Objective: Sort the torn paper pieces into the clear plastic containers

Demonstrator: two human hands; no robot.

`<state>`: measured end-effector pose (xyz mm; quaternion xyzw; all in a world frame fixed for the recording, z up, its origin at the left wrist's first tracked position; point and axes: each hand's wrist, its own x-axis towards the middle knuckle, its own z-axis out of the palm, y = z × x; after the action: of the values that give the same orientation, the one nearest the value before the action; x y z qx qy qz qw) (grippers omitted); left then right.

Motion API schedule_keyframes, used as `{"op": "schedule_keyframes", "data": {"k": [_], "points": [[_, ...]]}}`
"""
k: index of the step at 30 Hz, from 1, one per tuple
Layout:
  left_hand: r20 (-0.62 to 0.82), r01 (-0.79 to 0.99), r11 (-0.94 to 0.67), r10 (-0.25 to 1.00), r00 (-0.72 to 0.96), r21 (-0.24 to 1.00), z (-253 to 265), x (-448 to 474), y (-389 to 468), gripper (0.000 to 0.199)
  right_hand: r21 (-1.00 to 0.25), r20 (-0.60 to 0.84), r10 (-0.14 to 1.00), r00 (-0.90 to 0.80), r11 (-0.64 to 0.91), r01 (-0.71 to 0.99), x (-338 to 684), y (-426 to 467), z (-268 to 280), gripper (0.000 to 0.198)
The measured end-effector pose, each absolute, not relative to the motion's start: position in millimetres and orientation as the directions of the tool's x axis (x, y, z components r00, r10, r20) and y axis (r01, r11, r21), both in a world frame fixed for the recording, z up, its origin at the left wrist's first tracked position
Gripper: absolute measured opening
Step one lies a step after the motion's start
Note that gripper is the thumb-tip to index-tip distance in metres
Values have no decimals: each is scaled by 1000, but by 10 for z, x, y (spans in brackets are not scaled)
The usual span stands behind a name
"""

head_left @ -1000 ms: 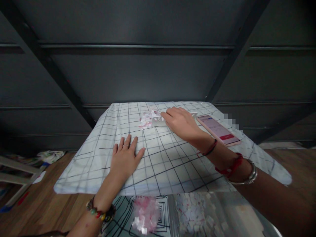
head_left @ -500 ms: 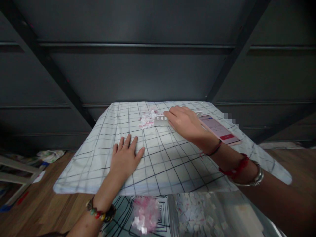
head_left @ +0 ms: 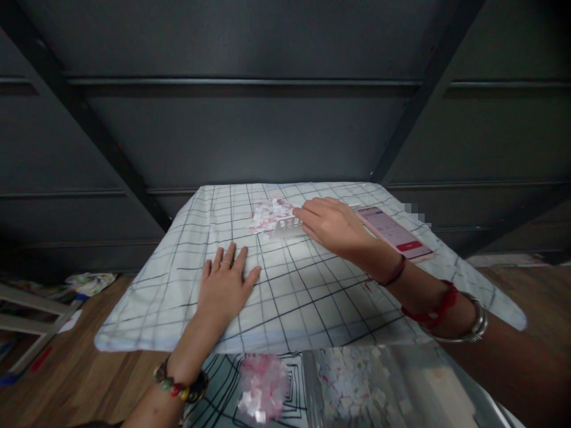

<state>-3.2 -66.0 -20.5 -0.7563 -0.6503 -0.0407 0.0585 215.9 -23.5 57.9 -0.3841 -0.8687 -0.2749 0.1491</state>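
My left hand (head_left: 223, 288) lies flat on the checked white cloth (head_left: 285, 303), fingers spread, with a ring on one finger. My right hand (head_left: 332, 226) is closed around a thin white strip with a row of small rectangular holes (head_left: 285, 227). Its left end sticks out past my fingertips, tilted over the cloth, and my fingers hide much of the rest. Just beyond that end is a loose heap of small white and pink scraps (head_left: 270, 214). A phone in a pink case (head_left: 395, 232), screen lit, lies right of my right hand.
Below the table's near edge sit a clump of pinkish clear pieces (head_left: 263, 386) and a clear container (head_left: 314, 386) with many small white pieces. A dark panelled wall (head_left: 250, 137) rises behind the table. A pale wooden frame (head_left: 35, 324) stands on the floor at left.
My right hand has come slightly nearer to me with the holed strip, whose free end now sits lower and at the heap's near edge. My left hand has stayed in place.
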Motion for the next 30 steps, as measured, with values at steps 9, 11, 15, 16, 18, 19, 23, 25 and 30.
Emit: {"op": "schedule_keyframes", "data": {"k": [9, 11, 15, 16, 18, 19, 23, 25, 30], "points": [[145, 989, -141, 978, 147, -51, -228, -34, -650, 55, 338, 475, 609, -635, 540, 771, 2119, -160, 525, 28], [151, 988, -144, 977, 150, -48, -228, -37, -656, 55, 333, 453, 616, -644, 554, 763, 2154, -188, 537, 26], [152, 988, -149, 976, 153, -38, -218, -41, -659, 54, 335, 476, 607, -637, 545, 769, 2231, -255, 603, 26], [149, 988, -149, 977, 153, -36, -215, -40, -658, 55, 336, 484, 605, -633, 539, 772, 2232, -259, 617, 26], [142, 988, -148, 978, 152, -36, -210, -37, -655, 55, 333, 489, 611, -623, 529, 780, 2201, -246, 629, 26], [138, 988, -147, 979, 151, -37, -207, -36, -655, 55, 329, 486, 621, -615, 522, 787, 2175, -232, 627, 26], [148, 988, -147, 977, 151, -40, -205, -30, -662, 54, 310, 449, 675, -585, 496, 811, 2097, -194, 597, 25], [160, 987, -153, 975, 157, -39, -208, -30, -666, 54, 298, 442, 677, -588, 508, 808, 2121, -223, 587, 24], [161, 988, -152, 975, 154, -26, -216, -38, -663, 54, 270, 514, 582, -630, 588, 763, 2310, -367, 582, 22]]}}
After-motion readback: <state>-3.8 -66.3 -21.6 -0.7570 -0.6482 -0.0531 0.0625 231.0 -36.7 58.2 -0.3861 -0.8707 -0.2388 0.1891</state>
